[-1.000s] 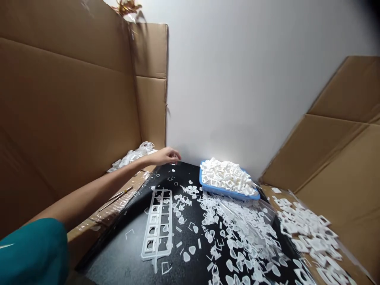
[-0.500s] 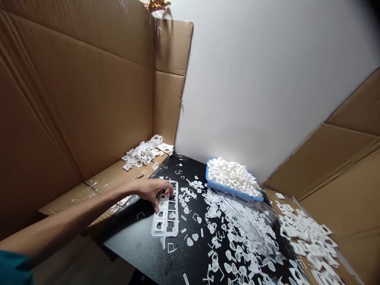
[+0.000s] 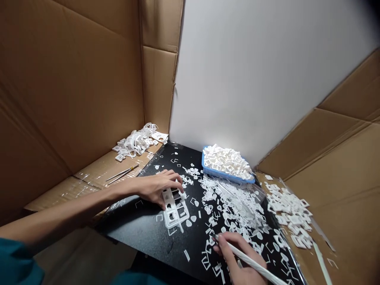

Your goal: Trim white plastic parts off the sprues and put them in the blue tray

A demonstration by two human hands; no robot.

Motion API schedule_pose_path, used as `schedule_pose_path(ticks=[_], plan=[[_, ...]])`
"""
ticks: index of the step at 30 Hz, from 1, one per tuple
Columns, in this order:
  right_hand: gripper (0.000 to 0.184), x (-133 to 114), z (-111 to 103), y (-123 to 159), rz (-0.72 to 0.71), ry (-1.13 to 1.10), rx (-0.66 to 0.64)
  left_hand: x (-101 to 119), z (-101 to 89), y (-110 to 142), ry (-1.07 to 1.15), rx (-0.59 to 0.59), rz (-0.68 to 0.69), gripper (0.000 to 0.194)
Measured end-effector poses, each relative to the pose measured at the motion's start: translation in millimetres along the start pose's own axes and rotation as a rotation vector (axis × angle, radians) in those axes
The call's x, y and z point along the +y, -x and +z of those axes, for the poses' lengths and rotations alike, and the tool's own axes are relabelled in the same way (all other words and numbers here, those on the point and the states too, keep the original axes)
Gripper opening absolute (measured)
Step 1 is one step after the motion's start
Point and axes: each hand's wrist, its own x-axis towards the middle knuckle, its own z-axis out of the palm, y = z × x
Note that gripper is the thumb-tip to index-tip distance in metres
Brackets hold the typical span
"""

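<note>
Both grips are engaged: the left hand (image 3: 160,188) grasps a white frame (image 3: 175,210) left of the middle, near the table's (image 3: 133,217) front edge; the right hand (image 3: 237,266) clasps a white-handled tool (image 3: 252,261) toward the front right corner. Translucent scraps (image 3: 240,208) lie scattered beyond, and a blue basket (image 3: 228,175) heaped with white pieces (image 3: 227,160) stands at the far edge.

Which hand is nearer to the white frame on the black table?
Left. The left hand is on the white frame, gripping its far part; the right hand is apart from it, off to the right, holding a white tool.
</note>
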Motion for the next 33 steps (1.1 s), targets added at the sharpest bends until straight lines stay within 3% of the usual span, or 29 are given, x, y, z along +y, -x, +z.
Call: schedule_pose_path(ticks=[3,6,8,11,16,20,28,33], plan=[[0.043,-1,9,-1,-0.078,0.022,-0.100,11,1.6,-10,0.045,-0.157,0.079,0.037],[0.036,-2,14,-2,-0.115,0.027,-0.178,21,8.4,-15,0.104,-0.205,0.076,0.035],[0.033,-2,18,-1,-0.105,0.027,-0.202,25,13.3,-16,0.116,-0.179,0.072,0.037],[0.034,-1,26,3,-0.048,-0.014,-0.135,27,19.0,-21,0.209,-0.114,0.054,0.041],[0.036,-3,38,1,0.052,-0.114,0.051,33,33.1,-44,0.664,0.041,-0.031,0.047],[0.039,-8,41,-10,0.100,-0.202,0.168,43,52.0,-59,0.884,0.109,-0.083,0.045],[0.037,10,46,-18,0.052,-0.072,0.118,42,73.3,-57,0.997,0.155,-0.088,0.039],[0.023,14,49,-19,-0.182,0.114,0.111,39,78.8,-58,0.995,0.238,-0.094,0.036]])
